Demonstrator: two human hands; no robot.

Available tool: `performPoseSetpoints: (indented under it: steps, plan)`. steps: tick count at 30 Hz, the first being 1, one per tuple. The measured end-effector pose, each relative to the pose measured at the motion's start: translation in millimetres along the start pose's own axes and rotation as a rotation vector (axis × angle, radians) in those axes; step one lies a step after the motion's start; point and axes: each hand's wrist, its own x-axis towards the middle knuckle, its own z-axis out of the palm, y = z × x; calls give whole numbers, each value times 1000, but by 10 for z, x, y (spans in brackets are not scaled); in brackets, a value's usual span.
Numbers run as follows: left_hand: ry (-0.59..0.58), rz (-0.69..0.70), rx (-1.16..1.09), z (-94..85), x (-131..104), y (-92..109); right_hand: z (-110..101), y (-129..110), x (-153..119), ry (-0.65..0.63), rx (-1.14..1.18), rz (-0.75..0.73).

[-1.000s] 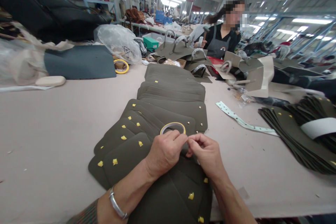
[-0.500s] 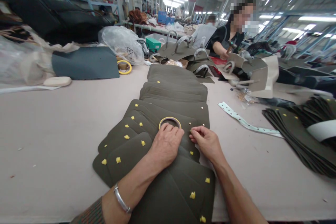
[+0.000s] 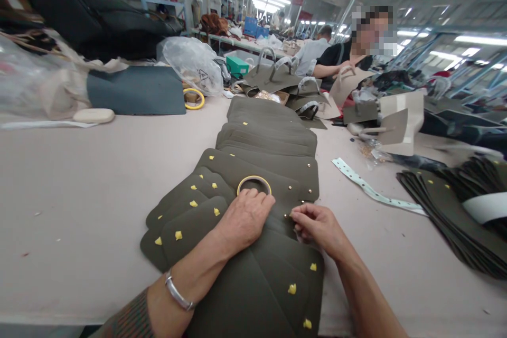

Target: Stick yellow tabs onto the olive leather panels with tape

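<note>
Panels [image 3: 245, 269] of dark olive material lie overlapped in a long, fanned row down the middle of the pale table [image 3: 71, 195], running from its near edge toward the clutter at the far side. Small yellow tabs [image 3: 178, 235] dot their left side and the nearest panels, and small metal studs [image 3: 290, 188] show along the right side. The left hand [image 3: 247, 219] lies over the row, its fingers curled close together on the near rim of the tape roll [image 3: 254, 178], which has a yellow edge; a silver bracelet [image 3: 178, 293] circles that wrist. The right hand [image 3: 319, 227] is drawn into a narrow pinch, thumb against forefinger, with a tiny yellowish bit [image 3: 292, 213] at the tips, just beside a stud at the right side of the row. The two hands are apart. To the right lie a pale green dotted strip [image 3: 368, 189] and a stack [image 3: 439, 216] of dark pieces with a white band [image 3: 487, 206] across it. At the far left are a blue-grey sheet [image 3: 137, 91], a beige oblong [image 3: 94, 115] in front of it, a second roll [image 3: 203, 100] with a yellow rim, a clear plastic bag [image 3: 194, 66] and a green box [image 3: 237, 66]. Olive pieces with wrapped handles [image 3: 269, 82] lie beyond the row. Behind them, a person [image 3: 343, 58] in dark clothes has a hand at a beige piece [image 3: 350, 84].
</note>
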Motion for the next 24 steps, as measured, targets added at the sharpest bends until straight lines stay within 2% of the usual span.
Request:
performPoseSetpoints:
  steps: [3,9,14,18,22,24]
  plan:
    - [0,0,-25,18,-3,2,42,6,-23,2,-139,-20]
    - [-5,3,-34,18,-8,-5,94,-97,-35,34,-515,-228]
    - [-2,-3,-49,8,-14,-6,123,-172,-27,47,-626,-276]
    - [6,-4,-49,12,-13,-11,137,-173,-4,37,-622,-257]
    - [17,-9,-45,2,-6,-7,105,-93,-32,85,-449,-171]
    - [24,-7,-46,-8,-6,-2,75,-42,-67,64,-365,-125]
